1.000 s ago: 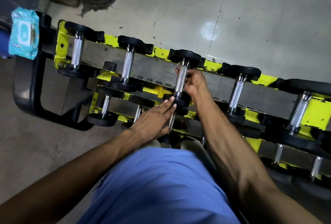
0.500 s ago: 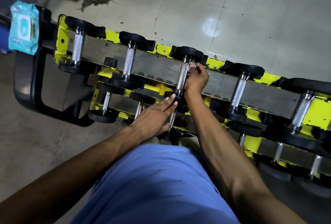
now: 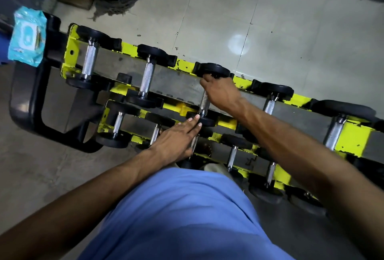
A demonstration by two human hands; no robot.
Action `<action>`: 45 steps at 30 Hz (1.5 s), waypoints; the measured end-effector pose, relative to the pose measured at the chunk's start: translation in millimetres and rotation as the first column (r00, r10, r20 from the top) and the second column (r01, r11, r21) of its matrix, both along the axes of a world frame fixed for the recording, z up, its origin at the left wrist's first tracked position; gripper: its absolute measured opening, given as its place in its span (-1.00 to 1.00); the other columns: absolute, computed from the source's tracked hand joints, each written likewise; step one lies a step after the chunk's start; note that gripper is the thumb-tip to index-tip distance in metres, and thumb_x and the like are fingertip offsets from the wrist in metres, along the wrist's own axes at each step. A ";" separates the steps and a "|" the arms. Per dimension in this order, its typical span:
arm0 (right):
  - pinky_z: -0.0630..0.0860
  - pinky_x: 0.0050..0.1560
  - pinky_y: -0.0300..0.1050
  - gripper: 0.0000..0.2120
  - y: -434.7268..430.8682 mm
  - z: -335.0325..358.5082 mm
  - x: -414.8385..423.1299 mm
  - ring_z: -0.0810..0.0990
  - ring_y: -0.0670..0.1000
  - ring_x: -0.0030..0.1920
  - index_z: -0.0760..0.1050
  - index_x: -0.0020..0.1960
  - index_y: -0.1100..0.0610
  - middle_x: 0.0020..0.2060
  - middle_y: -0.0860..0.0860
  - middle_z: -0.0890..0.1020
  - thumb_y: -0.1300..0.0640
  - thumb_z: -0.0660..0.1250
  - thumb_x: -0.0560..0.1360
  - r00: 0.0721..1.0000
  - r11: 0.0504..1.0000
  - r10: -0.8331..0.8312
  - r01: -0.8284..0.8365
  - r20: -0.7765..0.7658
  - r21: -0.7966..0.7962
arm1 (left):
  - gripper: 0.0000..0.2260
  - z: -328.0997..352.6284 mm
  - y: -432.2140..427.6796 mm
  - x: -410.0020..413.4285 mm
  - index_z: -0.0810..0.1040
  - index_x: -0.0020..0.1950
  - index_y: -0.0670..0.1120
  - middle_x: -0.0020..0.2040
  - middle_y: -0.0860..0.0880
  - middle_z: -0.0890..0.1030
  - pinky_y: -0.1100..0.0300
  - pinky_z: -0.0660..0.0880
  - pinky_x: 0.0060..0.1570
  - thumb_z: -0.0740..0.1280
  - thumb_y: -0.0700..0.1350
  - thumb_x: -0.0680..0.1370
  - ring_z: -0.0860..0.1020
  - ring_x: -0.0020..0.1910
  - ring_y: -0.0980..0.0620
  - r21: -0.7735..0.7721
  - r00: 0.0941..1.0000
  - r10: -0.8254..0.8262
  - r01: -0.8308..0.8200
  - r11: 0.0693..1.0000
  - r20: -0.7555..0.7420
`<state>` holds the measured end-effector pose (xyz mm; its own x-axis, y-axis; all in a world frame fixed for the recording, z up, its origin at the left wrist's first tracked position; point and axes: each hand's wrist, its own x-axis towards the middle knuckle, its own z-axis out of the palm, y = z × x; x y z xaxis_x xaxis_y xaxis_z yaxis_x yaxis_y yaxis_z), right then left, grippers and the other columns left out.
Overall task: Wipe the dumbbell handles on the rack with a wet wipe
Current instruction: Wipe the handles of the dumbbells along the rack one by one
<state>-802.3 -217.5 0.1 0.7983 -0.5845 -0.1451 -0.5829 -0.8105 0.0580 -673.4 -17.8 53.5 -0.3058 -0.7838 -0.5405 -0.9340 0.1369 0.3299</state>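
A yellow and steel rack [image 3: 180,85] holds several black-headed dumbbells with knurled chrome handles on stepped tiers. My right hand [image 3: 222,91] curls round the far end of the third top-tier dumbbell's handle [image 3: 204,104], close to its far head [image 3: 214,69]. The wet wipe is hidden under that hand. My left hand [image 3: 176,141] lies flat with straight fingers, the fingertips touching that dumbbell's near head [image 3: 204,119]. Two more top-tier handles [image 3: 89,60] [image 3: 147,77] lie uncovered to the left.
A light-blue wet-wipe pack [image 3: 27,38] sits on the rack's black end frame [image 3: 31,114] at the far left. Tiled floor lies beyond the rack, with a dark mop head [image 3: 118,0] at the back. More dumbbells [image 3: 334,135] continue to the right. My blue shirt fills the lower middle.
My right hand has slid along the handle from its near part up to the far end by the far head. My left hand has stayed on the near head.
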 end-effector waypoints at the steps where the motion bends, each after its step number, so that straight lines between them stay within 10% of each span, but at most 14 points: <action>1: 0.43 -0.37 -0.09 -0.75 -2.6 10.2 15.1 0.67 0.17 -0.21 0.51 0.21 0.12 0.09 0.06 0.60 0.20 0.16 0.60 0.991 1.000 0.015 -0.014 -0.132 0.005 | -0.21 0.9 -1.3 -2.1 -0.01 0.73 -0.12 0.72 -0.12 -0.17 0.00 0.10 0.65 0.33 -0.02 0.61 0.00 0.70 -0.05 -0.004 1.000 -0.001 0.001 1.000 0.002; 7: 0.50 -0.47 -0.11 -0.89 2.3 40.2 78.7 0.66 0.12 -0.23 0.62 -0.05 0.16 -0.09 0.03 0.66 0.22 0.34 0.46 0.720 0.989 0.030 0.080 -0.694 0.126 | -0.25 7.0 -1.7 -25.3 0.08 0.72 -0.10 0.73 -0.09 -0.10 0.04 0.13 0.58 0.33 0.00 0.60 0.14 0.65 -0.09 -0.052 0.998 0.055 -0.053 0.997 0.034; 13: 0.55 0.19 -0.02 -0.92 2.2 30.5 76.7 0.58 0.08 0.19 0.48 0.01 0.02 0.01 -0.02 0.52 0.16 0.27 0.55 0.746 0.937 0.179 0.070 -0.641 0.343 | -0.22 -2.4 3.9 -24.0 0.02 0.72 -0.13 0.72 -0.11 -0.16 0.01 0.05 0.63 0.34 -0.02 0.59 0.05 0.69 -0.11 -0.039 0.995 0.100 -0.100 0.994 0.000; 18: 0.62 -0.05 -0.02 -0.84 -7.9 34.3 68.1 0.66 0.19 -0.07 0.58 -0.05 0.27 0.00 0.20 0.65 0.33 0.22 0.54 0.729 0.856 0.341 0.020 -0.594 0.516 | -0.27 -0.6 3.1 -25.8 0.15 0.69 -0.14 0.72 -0.16 -0.01 -0.02 0.08 0.65 0.37 -0.03 0.59 0.06 0.69 -0.11 -0.046 0.995 0.103 -0.103 0.994 -0.017; 24: 0.49 -0.28 -0.14 -0.77 9.8 38.6 50.5 0.55 0.06 -0.30 0.61 0.16 0.09 0.03 0.07 0.69 0.19 0.22 0.60 0.807 0.873 0.371 -0.135 -0.459 0.468 | -0.28 -1.2 3.4 -13.2 0.23 0.66 -0.14 0.71 -0.17 0.07 -0.01 0.17 0.62 0.39 -0.02 0.55 0.10 0.68 -0.10 -0.048 0.993 0.118 -0.119 0.992 -0.024; 30: 0.47 0.01 -0.06 -0.70 25.4 35.5 55.7 0.62 0.14 0.15 0.54 0.30 0.12 0.24 0.09 0.61 0.06 0.25 0.61 0.832 0.908 0.236 -0.004 -0.503 0.419 | -0.29 2.2 1.4 -10.9 0.24 0.66 -0.14 0.70 -0.17 0.12 0.03 0.16 0.62 0.39 -0.02 0.55 0.15 0.66 -0.12 -0.046 0.996 0.085 -0.086 0.995 -0.009; 39: 0.52 -0.21 -0.04 -0.85 28.8 20.1 -5.9 0.61 0.10 0.01 0.61 0.07 -0.09 0.06 0.00 0.54 0.02 0.32 0.54 0.998 0.904 0.070 -0.067 0.008 0.422 | -0.21 -0.4 5.1 -4.4 0.04 0.72 -0.14 0.72 -0.13 -0.15 -0.01 0.14 0.63 0.35 -0.02 0.59 0.01 0.70 -0.07 -0.033 0.998 0.055 -0.055 0.998 -0.012; 45: 0.45 -0.24 -0.12 -0.87 72.9 -2.4 -30.0 0.60 0.06 -0.08 0.55 0.06 -0.02 0.01 -0.04 0.54 0.06 0.38 0.52 0.874 0.901 -0.344 0.203 0.344 0.384 | -0.23 2.3 5.7 -3.6 0.05 0.72 -0.13 0.72 -0.11 -0.16 -0.02 0.16 0.63 0.35 -0.03 0.60 0.02 0.70 -0.07 -0.038 0.998 0.057 -0.058 0.998 -0.032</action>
<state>-832.3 -144.6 -2.3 0.6430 -0.7623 -0.0743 -0.6997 -0.5452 -0.4618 -677.1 -12.2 55.7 -0.2753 -0.8208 -0.5005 -0.9303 0.0964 0.3538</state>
